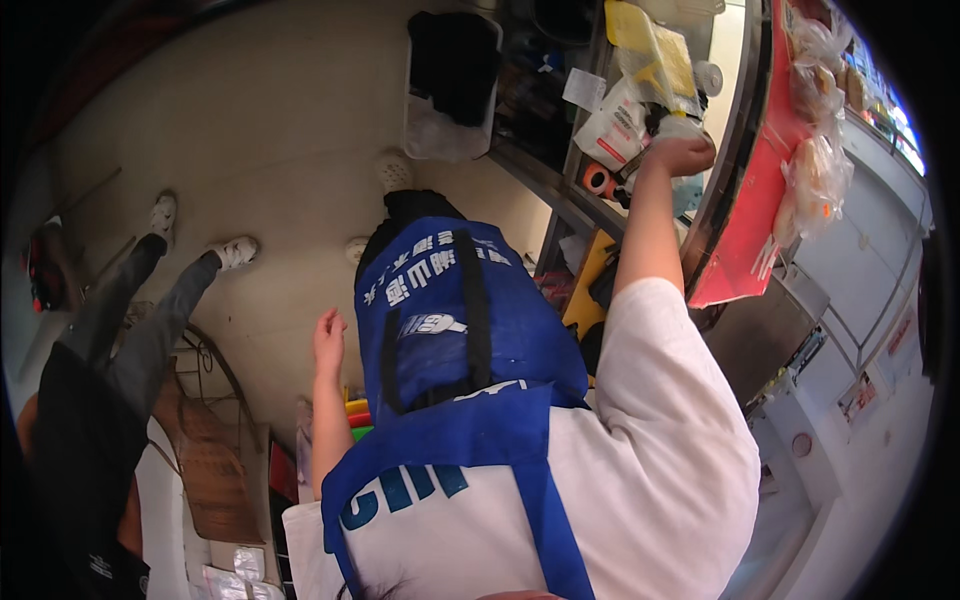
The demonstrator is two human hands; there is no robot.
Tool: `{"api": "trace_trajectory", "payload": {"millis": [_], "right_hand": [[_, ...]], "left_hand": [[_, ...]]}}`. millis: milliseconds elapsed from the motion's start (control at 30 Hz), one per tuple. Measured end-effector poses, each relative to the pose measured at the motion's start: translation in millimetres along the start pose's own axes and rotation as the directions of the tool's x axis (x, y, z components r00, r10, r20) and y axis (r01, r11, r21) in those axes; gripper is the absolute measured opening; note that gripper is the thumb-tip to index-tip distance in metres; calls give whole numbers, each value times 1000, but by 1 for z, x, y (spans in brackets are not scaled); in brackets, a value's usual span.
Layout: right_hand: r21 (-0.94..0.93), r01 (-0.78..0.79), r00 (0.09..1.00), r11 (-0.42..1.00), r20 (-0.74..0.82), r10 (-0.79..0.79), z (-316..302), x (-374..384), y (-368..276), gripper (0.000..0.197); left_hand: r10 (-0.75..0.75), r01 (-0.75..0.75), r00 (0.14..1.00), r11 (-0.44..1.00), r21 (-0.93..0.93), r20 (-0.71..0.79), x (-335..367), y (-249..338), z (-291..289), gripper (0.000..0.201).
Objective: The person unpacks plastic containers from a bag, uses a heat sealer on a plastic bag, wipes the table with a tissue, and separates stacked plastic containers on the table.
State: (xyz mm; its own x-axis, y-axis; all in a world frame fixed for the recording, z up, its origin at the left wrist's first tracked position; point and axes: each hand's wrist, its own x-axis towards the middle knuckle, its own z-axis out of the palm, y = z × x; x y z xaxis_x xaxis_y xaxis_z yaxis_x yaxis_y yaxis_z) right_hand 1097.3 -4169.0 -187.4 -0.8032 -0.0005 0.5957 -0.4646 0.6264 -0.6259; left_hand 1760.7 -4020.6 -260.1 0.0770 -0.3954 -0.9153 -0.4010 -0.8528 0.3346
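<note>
My right hand [683, 155] reaches into a cluttered shelf at the upper right, its fingers curled down and mostly hidden from view. Clear plastic shows right beside the fingers; what they grip, if anything, I cannot make out. Around this hand lie a white printed packet [612, 128], a yellow-and-clear plastic package [655, 60] and an orange-red roll [598, 180]. My left hand [329, 335] hangs at my left side over the floor, loosely bent, with nothing visible in it. A blue apron [430, 300] with white print covers my front.
A pale bin [445, 140] holding dark cloth stands on the floor ahead. On the left is another person [110, 370] in dark clothes, near a brown woven chair [205, 460]. Bagged goods [815, 180] lie along a red counter panel [740, 230] at right.
</note>
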Motion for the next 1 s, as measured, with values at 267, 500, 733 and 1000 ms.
{"api": "trace_trajectory", "payload": {"millis": [267,500,733,1000], "right_hand": [[215,-271,-238,938,929,-282,-154,-212,-137,13],[506,-280,-299,816,762,-575,-247,-236,-172,17],[145,-488,-391,861,846,-364,-356,-231,-165,20],[85,-754,-107,652,963,-249,-502,-310,-111,38]], "left_hand": [[635,-665,747,717,208,197,-103,210,42,74],[655,-783,612,579,227,444,-144,210,26,104],[805,-916,396,317,245,441,-155,128,19,29],[588,-539,501,786,-303,635,-220,38,-15,24]]}}
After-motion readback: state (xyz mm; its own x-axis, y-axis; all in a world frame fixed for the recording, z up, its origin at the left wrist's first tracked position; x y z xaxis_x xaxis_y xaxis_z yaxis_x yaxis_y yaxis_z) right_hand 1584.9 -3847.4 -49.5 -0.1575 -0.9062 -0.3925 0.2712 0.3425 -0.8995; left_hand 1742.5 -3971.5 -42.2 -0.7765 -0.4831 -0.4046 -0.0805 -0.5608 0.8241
